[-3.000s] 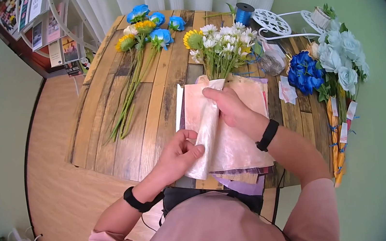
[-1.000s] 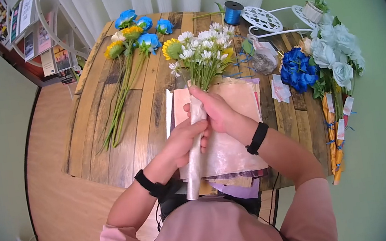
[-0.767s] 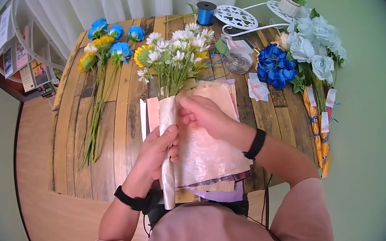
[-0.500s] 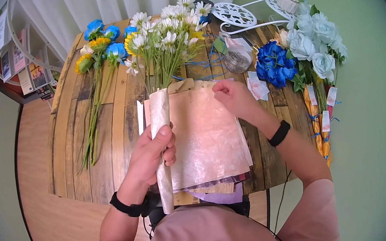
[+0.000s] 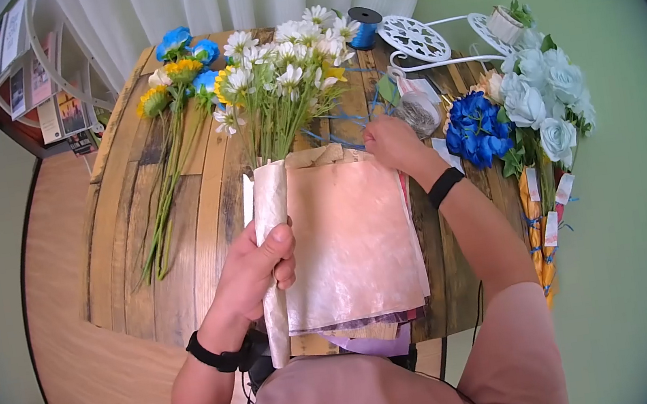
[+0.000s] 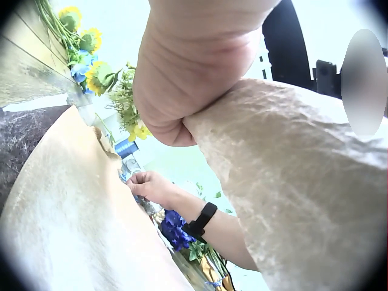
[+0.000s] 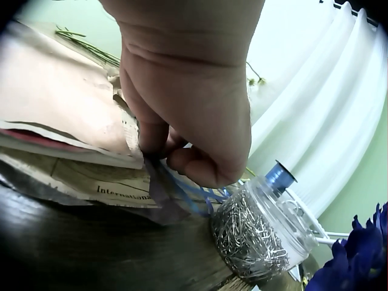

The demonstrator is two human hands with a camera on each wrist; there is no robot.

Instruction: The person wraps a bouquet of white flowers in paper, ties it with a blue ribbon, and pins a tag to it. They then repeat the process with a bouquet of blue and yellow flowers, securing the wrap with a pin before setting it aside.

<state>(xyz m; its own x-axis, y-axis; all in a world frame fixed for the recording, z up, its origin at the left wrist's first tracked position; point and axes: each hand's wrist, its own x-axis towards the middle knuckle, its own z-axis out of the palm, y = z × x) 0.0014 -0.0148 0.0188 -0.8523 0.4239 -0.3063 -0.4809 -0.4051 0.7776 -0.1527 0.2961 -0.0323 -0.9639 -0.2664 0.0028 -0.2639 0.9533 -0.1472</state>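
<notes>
My left hand point(image 5: 257, 266) grips the rolled cream paper point(image 5: 270, 197) round the stems of a bunch of white daisies point(image 5: 289, 76) with yellow blooms. The roll stands over the left edge of a stack of pink sheets point(image 5: 353, 239). In the left wrist view, the cream paper point(image 6: 285, 157) spreads below the hand point(image 6: 188, 73). Beyond the stack's upper right corner is my right hand point(image 5: 396, 143), fingers curled. The right wrist view has its fingertips pinching at thin blue ribbon point(image 7: 197, 193) beside the paper edges; the hand point(image 7: 188, 103) partly hides their contact.
A jar of metal pins point(image 7: 248, 236) stands beside the right hand. Behind it are a blue ribbon spool point(image 5: 364, 29) and a white metal stand point(image 5: 415, 39). Dark blue flowers point(image 5: 477, 128) and pale roses point(image 5: 556, 139) lie right; loose stems point(image 5: 164, 202) lie left.
The right hand has left the paper roll and moved right to the blue ribbon. The left hand has kept its grip; the sheet it held loosely is now a narrow roll round the stems.
</notes>
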